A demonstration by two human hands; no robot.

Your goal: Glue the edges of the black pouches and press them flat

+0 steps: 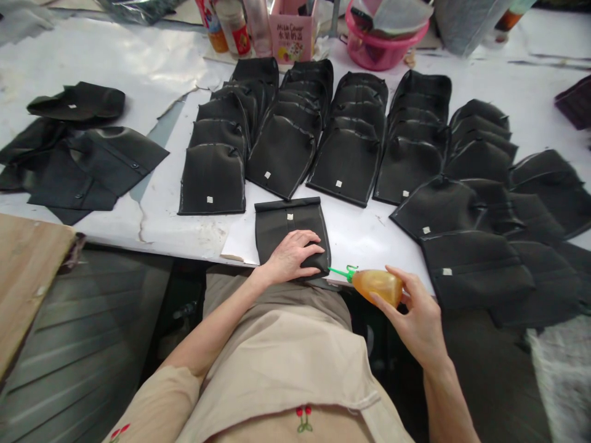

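So the black piece (270,237) being worked on is found just below the middle of the frame, laid at the near edge of the white desk (355,231), with a small pale square (290,217) seen near its top. It's pressed from above by the left hand (293,257), fingers laid out loosely and a bit apart. An amber squeeze bottle (378,287) is gripped by the right hand (418,317), right of center, and its green nozzle (341,272) is pointed left at the piece's lower right edge; actual contact can't really be told. More black pieces (212,181) are lined up in overlapping rows across the upper middle, and a pink basin (381,52) can be spotted up top.
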